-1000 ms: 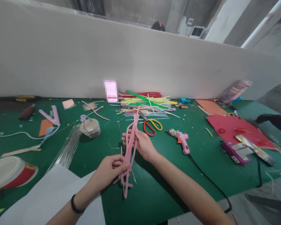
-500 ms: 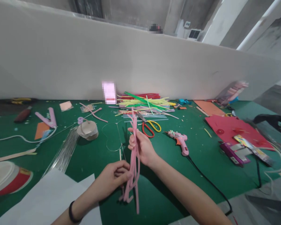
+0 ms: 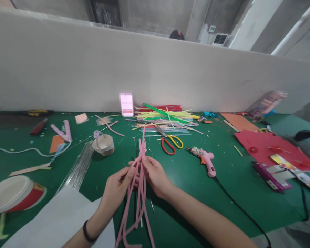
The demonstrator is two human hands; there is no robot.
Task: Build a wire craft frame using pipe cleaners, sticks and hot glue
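A bundle of pink pipe cleaners (image 3: 144,189) hangs between my hands, its upper ends close together and its lower ends spread, some of them bent. My right hand (image 3: 156,177) grips the bundle near its upper part, thumb on the front. From the left, my left hand (image 3: 120,186) pinches strands of the same bundle just below, a dark band round its wrist. Beyond the hands lie scissors (image 3: 167,141) with one red and one yellow handle. Thin wire loops (image 3: 129,139) are partly hidden behind the bundle.
A pile of coloured pipe cleaners (image 3: 165,115) lies against the white partition (image 3: 150,69). On the right are a pink glue gun (image 3: 206,160) with a black cord and red sheets (image 3: 260,148). Leftward stand a tape roll (image 3: 103,144), a paper bucket (image 3: 18,193) and white paper (image 3: 59,220).
My left hand has moved up close beside my right hand and now pinches strands. The bundle sits lower, its bottom ends fanned apart. The view has shifted slightly left.
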